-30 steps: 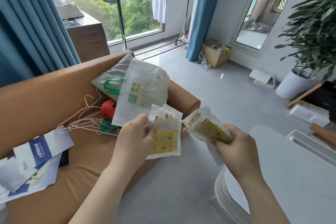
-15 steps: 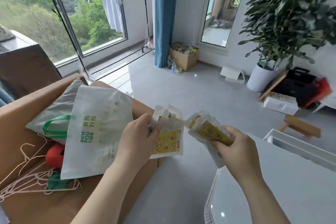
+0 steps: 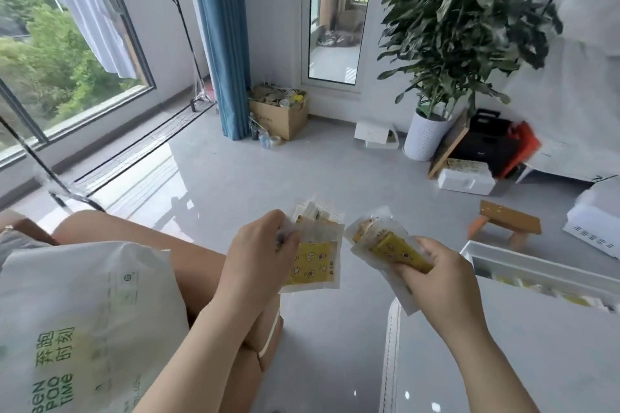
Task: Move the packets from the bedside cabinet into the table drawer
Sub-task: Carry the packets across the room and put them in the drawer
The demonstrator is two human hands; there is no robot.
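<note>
Grey floor (image 3: 268, 178) behind white desk (image 3: 503, 362), drawer (image 3: 523, 261) open at right. Left hand (image 3: 258, 261) pinching packets (image 3: 313, 265), right hand (image 3: 443, 275) gripping second bundle (image 3: 396, 250), both short of drawer. Carry over rim, lower flat, then release.

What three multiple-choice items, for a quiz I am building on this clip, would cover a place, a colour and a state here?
1. The open white drawer lies where from the right hand? A. To its right. B. To its left. C. Behind the plant.
2. The printed panels on the packets are: A. Red. B. Blue. C. Yellow.
3. The left hand is: A. Flat on the table. B. Gripping packets. C. Hanging idle.
Answers: 1 A, the drawer's rim shows just right of that hand. 2 C, both bundles show yellow print. 3 B, its fingers and thumb pinch a fanned bundle.
</note>
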